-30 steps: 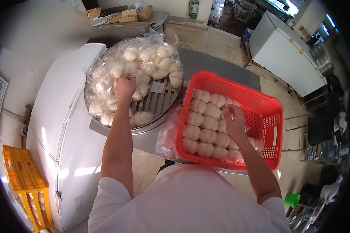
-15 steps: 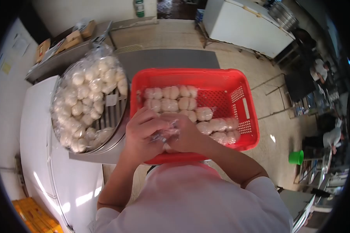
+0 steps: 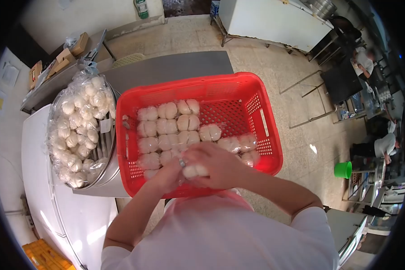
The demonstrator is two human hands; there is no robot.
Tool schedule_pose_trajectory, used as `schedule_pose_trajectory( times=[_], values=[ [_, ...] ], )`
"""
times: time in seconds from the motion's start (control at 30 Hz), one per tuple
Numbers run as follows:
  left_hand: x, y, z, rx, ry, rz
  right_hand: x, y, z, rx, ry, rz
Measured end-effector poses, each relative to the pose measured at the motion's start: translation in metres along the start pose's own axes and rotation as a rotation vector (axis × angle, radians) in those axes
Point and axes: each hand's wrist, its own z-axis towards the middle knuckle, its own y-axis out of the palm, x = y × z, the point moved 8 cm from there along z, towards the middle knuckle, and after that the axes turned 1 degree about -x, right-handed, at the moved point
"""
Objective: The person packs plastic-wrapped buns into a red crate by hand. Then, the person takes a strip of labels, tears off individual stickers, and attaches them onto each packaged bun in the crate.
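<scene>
Over the near side of a red basket (image 3: 191, 81), my left hand (image 3: 167, 175) and my right hand (image 3: 218, 165) meet around a wrapped pair of white buns (image 3: 195, 171). My right hand curls over the pair from above. The fingers of my left hand close on the twisted plastic at its left end. Rows of wrapped buns (image 3: 168, 126) fill the left and near parts of the basket. Left of it, a round steamer tray (image 3: 107, 148) holds many loose buns (image 3: 75, 119) under clear plastic, with a small white card (image 3: 105, 126).
A grey table (image 3: 166, 67) lies under the basket and tray. Cardboard boxes (image 3: 63, 58) stand at the back left. A white freezer (image 3: 274, 22) is at the back. Two other people (image 3: 363, 63) are far right, near a green bucket (image 3: 343, 170). A yellow crate (image 3: 45, 255) sits lower left.
My left hand has come from the steamer tray to the basket and joined my right hand around a wrapped pair. The view has shifted, so the basket appears further left.
</scene>
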Motion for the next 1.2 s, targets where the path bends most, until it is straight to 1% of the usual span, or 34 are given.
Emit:
schedule_pose_trajectory(
  times=[0.07, 0.1, 0.13, 0.17, 0.23, 0.33, 0.4, 0.43, 0.47, 0.53, 0.63, 0.73, 0.8, 0.83, 0.87, 0.93, 1.03, 1.1, 1.17, 1.2],
  values=[
    [0.012, 0.015, 0.024, -0.098, -0.116, 0.076, 0.033, -0.028, 0.008, 0.062, 0.152, 0.017],
    [0.03, 0.002, 0.047, -0.089, 0.027, 0.315, 0.051, -0.044, 0.016, 0.095, 0.229, 0.025],
    [0.047, -0.01, 0.07, -0.08, 0.172, 0.555, 0.085, -0.056, 0.023, 0.122, 0.382, 0.114],
    [0.067, -0.003, 0.08, -0.031, 0.356, 0.891, 0.125, -0.062, 0.029, 0.148, 0.533, 0.203],
    [0.088, 0.024, 0.086, 0.086, 0.728, 1.558, 0.189, -0.073, 0.038, 0.253, 0.607, -0.036],
    [0.062, -0.007, 0.126, 0.266, 0.692, 2.085, 0.259, -0.019, 0.047, -0.012, 0.781, 0.423],
    [0.068, -0.011, 0.12, 0.335, 0.683, 2.018, 0.293, 0.016, 0.045, -0.087, 0.708, 0.326],
    [0.071, -0.015, 0.119, 0.364, 0.676, 1.983, 0.294, 0.025, 0.045, -0.123, 0.676, 0.279],
    [0.073, -0.017, 0.12, 0.389, 0.677, 1.993, 0.299, 0.029, 0.043, -0.097, 0.683, 0.225],
    [0.074, -0.027, 0.122, 0.448, 0.674, 2.007, 0.295, 0.034, 0.044, -0.054, 0.692, 0.115],
    [0.079, -0.031, 0.124, 0.479, 0.757, 1.969, 0.285, 0.042, 0.049, -0.104, 0.671, 0.06],
    [0.08, -0.037, 0.128, 0.475, 0.679, 1.953, 0.277, 0.043, 0.054, -0.241, 0.699, -0.16],
    [0.082, -0.036, 0.128, 0.465, 0.639, 1.932, 0.302, 0.064, 0.053, -0.265, 0.596, -0.312],
    [0.083, -0.037, 0.128, 0.465, 0.619, 1.919, 0.301, 0.069, 0.058, -0.278, 0.539, -0.388],
    [0.085, -0.035, 0.125, 0.467, 0.661, 1.907, 0.306, 0.067, 0.054, -0.187, 0.644, -0.33],
    [0.087, -0.032, 0.116, 0.478, 0.739, 1.881, 0.294, 0.06, 0.048, -0.008, 0.842, -0.205],
    [0.087, -0.031, 0.103, 0.375, 0.538, 1.816, 0.299, 0.063, 0.063, 0.013, 0.71, -0.261],
    [0.09, -0.025, 0.072, 0.308, 0.592, 1.741, 0.299, 0.08, 0.069, -0.203, 0.568, -0.3],
    [0.09, -0.025, 0.051, 0.303, 0.572, 1.709, 0.283, 0.075, 0.072, -0.141, 0.816, 0.026],
    [0.092, -0.029, 0.038, 0.328, 0.597, 1.67, 0.271, 0.074, 0.074, -0.127, 0.831, 0.06]
  ],
)
